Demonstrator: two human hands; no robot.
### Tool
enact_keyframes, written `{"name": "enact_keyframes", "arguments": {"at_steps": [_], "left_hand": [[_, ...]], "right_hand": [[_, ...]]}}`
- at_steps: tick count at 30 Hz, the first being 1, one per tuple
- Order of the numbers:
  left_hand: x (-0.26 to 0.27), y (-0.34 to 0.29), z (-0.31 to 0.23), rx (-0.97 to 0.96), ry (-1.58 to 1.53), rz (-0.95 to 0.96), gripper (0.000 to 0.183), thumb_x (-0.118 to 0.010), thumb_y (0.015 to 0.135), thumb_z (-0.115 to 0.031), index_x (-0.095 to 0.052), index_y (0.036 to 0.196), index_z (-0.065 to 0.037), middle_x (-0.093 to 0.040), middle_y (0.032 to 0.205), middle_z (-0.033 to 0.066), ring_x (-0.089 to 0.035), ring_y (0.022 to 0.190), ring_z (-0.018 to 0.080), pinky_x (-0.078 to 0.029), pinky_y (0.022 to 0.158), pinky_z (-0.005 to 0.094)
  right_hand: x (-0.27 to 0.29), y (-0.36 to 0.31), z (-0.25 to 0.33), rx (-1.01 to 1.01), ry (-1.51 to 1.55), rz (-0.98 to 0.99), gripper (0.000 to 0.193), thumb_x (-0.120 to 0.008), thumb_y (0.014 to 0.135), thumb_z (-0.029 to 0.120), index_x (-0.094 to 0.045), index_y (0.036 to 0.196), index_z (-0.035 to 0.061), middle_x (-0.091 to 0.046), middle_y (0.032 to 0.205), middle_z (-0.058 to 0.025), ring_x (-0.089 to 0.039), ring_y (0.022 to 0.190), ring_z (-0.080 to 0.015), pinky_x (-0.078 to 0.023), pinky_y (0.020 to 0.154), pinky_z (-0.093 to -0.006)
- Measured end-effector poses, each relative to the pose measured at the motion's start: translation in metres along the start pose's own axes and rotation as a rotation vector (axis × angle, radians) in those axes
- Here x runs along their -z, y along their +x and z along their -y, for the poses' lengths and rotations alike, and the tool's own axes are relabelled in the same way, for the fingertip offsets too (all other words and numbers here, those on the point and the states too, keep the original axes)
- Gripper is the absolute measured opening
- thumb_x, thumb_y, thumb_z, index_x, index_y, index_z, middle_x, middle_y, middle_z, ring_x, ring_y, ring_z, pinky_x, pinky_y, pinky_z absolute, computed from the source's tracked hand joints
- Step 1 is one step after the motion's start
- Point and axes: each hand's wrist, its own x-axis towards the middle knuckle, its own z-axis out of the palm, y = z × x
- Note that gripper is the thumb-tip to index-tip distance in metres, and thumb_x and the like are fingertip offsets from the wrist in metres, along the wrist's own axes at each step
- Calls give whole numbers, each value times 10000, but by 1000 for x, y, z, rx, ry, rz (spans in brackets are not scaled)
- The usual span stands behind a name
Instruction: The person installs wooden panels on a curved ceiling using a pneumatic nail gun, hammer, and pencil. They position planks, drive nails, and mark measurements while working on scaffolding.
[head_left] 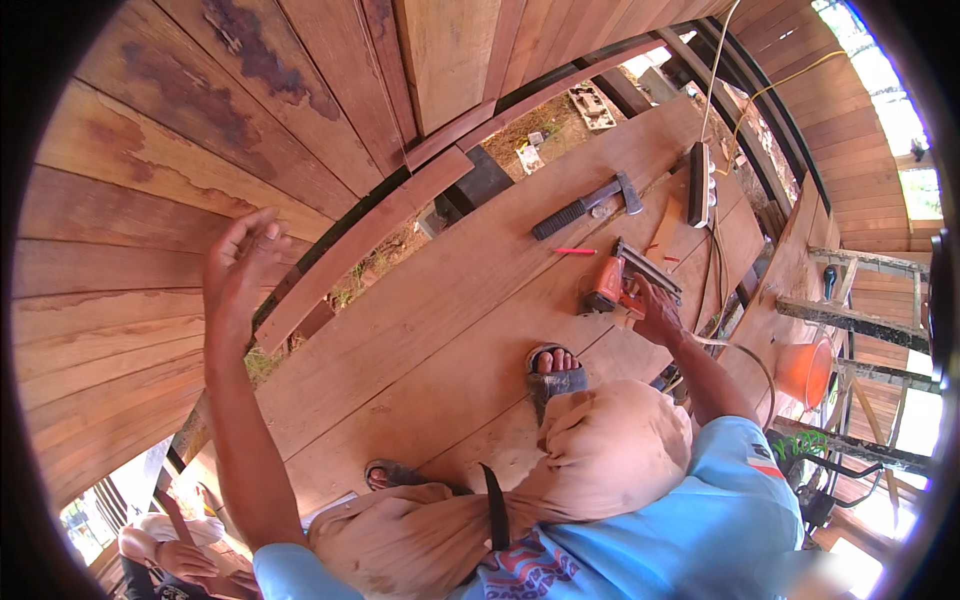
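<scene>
My right hand [657,313] is wrapped round the handle of an orange and black nail gun [605,287], low over the plank platform [420,330]. My left hand [238,252] is raised beside the wooden board wall [130,215], empty, its fingers loosely bent and apart. Whether it touches the boards I cannot tell. Below that hand a narrow reddish board [370,245] runs along the foot of the wall. A hatchet-like hammer [590,207] with a black ribbed grip lies beyond the nail gun. Near it is a red pencil-like stick [575,251].
A power strip [699,185] with cables lies at the far right of the planks. Gaps at the platform's edge show ground below. An orange bucket [803,372] stands by a ladder-like frame [850,320] on the right. Another person's hand [185,560] shows at lower left.
</scene>
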Motion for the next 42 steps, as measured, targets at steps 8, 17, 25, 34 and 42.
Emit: {"name": "enact_keyframes", "arguments": {"at_steps": [8,17,25,34,42], "left_hand": [[13,-29,-44,161,-330,39,432,-773,919,-253,-653,1245,3,-711,1105,103,-680,981,141,-537,869,282],[-19,-153,-214,336,-214,210,381,-757,919,-262,-702,1197,-7,-733,1133,101,-669,1055,182,-509,964,327],[-130,-71,-435,62,65,470,465,-692,961,-324,-658,1236,50,-711,1194,207,-680,1138,268,-523,973,363],[-269,128,-634,-271,328,614,497,-655,944,-378,-663,1249,15,-690,1270,176,-661,1185,278,-503,1025,371],[-378,310,-675,-520,466,251,456,-637,848,-238,-658,1206,44,-672,1225,260,-650,1157,394,-513,1002,441]], "right_hand": [[71,-56,28,-89,104,75,577,-657,811,149,-544,1364,30,-650,1252,-183,-623,1165,-360,-491,1023,-435],[255,-152,127,-188,436,289,416,-668,898,276,-671,1240,40,-723,1113,-195,-689,1077,-340,-535,948,-397],[323,-263,91,-716,909,340,387,-669,917,369,-727,996,-5,-717,871,-218,-720,936,-307,-550,784,-443],[292,-346,45,-1080,1846,-10,260,-608,939,123,-616,1195,80,-648,782,-39,-639,606,-153,-465,459,-278],[338,-326,151,-1227,1576,-88,216,-564,988,140,-661,1168,74,-698,888,-41,-672,684,-131,-516,511,-263]]}}
